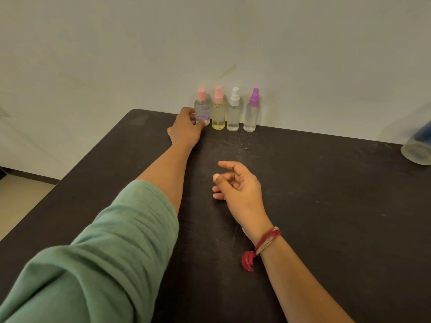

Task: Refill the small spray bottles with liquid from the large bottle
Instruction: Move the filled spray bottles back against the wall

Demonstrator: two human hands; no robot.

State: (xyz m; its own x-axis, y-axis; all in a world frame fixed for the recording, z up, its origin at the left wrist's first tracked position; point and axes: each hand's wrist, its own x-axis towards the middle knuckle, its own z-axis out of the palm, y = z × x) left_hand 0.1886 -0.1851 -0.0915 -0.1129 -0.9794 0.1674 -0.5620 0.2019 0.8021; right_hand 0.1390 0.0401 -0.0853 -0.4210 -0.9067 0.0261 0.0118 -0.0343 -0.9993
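Several small spray bottles stand in a row against the wall at the far edge of the dark table [314, 206]. My left hand [186, 127] reaches out and grips the leftmost one, a clear bottle with a pink cap and purple print [202, 108]. To its right stand a yellow-tinted bottle with a pink sprayer [218, 113], a clear bottle with a white sprayer [234, 113] and a frosted bottle with a purple sprayer [252, 113]. My right hand [235, 183] hovers over the table's middle, fingers loosely curled, holding nothing.
A large translucent container with something blue inside [418, 145] sits at the table's right edge, blurred and cut off by the frame. The table's left edge drops to a pale floor [16, 201]. The wall runs directly behind the bottles.
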